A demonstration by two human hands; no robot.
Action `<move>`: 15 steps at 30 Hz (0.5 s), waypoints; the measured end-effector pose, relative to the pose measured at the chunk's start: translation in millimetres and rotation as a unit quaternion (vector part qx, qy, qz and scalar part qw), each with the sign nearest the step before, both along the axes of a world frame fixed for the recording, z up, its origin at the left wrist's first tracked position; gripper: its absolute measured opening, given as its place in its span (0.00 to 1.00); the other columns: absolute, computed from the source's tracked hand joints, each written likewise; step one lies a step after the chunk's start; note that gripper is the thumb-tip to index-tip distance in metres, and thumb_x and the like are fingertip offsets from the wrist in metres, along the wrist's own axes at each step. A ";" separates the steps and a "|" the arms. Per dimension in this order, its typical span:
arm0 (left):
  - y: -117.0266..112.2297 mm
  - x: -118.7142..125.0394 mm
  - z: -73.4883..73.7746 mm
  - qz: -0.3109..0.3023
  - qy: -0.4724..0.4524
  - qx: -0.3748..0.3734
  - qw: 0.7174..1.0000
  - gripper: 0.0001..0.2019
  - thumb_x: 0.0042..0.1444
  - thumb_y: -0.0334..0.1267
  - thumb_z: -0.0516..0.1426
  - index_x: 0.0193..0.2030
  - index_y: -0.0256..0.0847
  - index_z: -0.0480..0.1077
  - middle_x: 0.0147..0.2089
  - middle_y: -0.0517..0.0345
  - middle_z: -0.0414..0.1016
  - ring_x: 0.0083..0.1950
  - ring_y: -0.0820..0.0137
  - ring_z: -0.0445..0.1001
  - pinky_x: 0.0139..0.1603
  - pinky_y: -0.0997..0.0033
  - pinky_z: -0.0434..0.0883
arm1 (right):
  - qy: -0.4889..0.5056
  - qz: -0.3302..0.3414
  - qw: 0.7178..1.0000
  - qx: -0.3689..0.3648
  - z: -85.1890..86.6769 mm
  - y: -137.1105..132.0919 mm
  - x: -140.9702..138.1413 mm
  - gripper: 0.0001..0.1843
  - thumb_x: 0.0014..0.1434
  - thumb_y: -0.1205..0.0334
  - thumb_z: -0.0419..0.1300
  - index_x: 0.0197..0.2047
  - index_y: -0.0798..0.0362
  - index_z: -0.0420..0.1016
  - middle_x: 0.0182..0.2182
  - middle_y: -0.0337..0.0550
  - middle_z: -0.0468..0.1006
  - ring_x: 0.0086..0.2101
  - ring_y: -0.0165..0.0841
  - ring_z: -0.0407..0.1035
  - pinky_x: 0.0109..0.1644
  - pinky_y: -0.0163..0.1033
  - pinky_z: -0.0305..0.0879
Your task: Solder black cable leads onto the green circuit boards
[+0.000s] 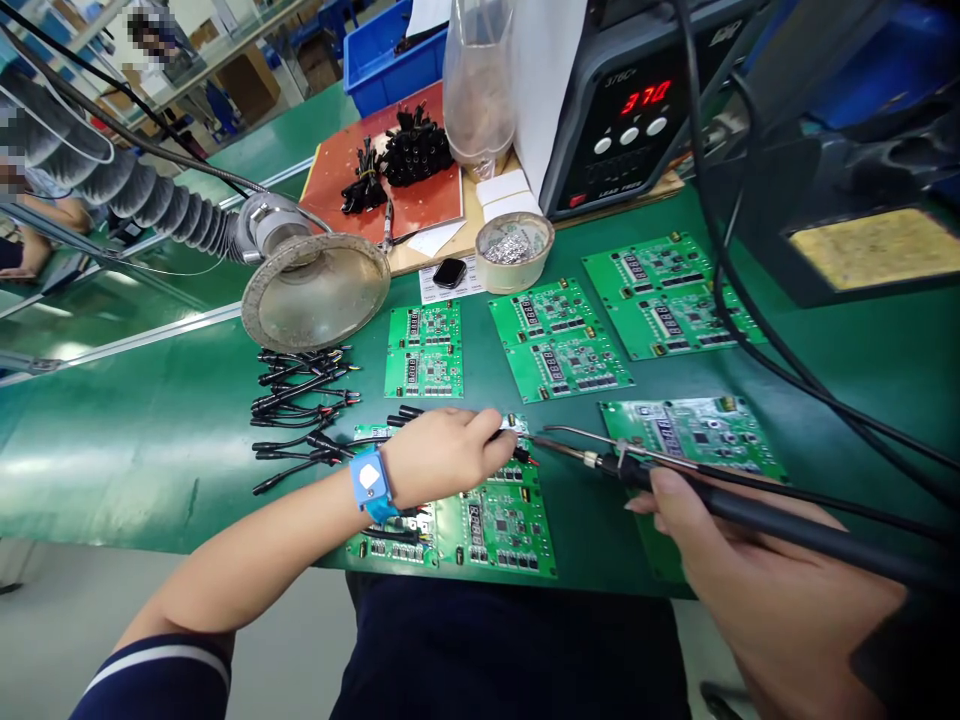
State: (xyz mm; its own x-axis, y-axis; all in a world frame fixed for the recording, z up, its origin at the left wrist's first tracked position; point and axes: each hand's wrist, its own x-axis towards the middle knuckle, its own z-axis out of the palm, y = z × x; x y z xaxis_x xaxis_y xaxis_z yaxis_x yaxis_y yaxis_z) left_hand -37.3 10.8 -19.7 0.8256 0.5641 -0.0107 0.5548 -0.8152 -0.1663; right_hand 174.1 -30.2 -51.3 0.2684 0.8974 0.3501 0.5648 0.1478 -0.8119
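My left hand (450, 452), with a blue wrist strap (371, 482), is closed in a pinch over a green circuit board (504, 525). A short black cable (523, 456) with a red wire end shows at its fingertips; the fingers hide much of it. My right hand (739, 560) grips a soldering iron (675, 490) with a thin metal feed tube (585, 433) along it. The iron's tip points left and is close to my left fingertips; whether it touches the wire or the board I cannot tell. Another board (390, 550) with black cables on it lies partly under my left wrist.
Loose black cables (300, 400) lie left of the boards. Behind are more circuit boards (559, 340), a fume extractor hood (315, 290), a round tub (514, 255) of metal shavings and a soldering station (637, 110) reading 370. Black cords (750, 330) hang at the right.
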 end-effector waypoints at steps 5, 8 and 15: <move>1.2 -0.8 0.6 -0.006 0.003 -0.010 1.000 0.11 0.62 0.29 0.42 0.46 0.33 0.62 0.33 0.54 0.65 0.27 0.72 0.68 0.25 0.71 0.67 | -0.020 0.034 0.999 0.030 -3.7 0.2 2.7 0.04 0.47 0.62 0.61 0.23 0.51 0.71 0.20 0.37 0.73 0.20 0.30 0.68 0.26 0.36 0.67; 1.2 -0.3 0.4 -0.005 0.001 -0.010 1.000 0.11 0.62 0.29 0.43 0.45 0.33 0.63 0.33 0.54 0.66 0.27 0.72 0.67 0.24 0.71 0.67 | -0.007 0.037 0.999 0.029 -10.7 -1.1 6.6 0.04 0.46 0.63 0.62 0.24 0.51 0.71 0.20 0.37 0.73 0.20 0.31 0.68 0.25 0.37 0.67; 1.5 0.1 0.7 -0.002 -0.006 -0.015 1.000 0.11 0.62 0.29 0.42 0.44 0.33 0.63 0.33 0.54 0.66 0.27 0.72 0.68 0.24 0.71 0.66 | 0.047 -0.008 0.999 0.008 -18.7 -3.8 9.8 0.03 0.44 0.65 0.63 0.24 0.53 0.71 0.20 0.38 0.73 0.19 0.33 0.68 0.25 0.39 0.68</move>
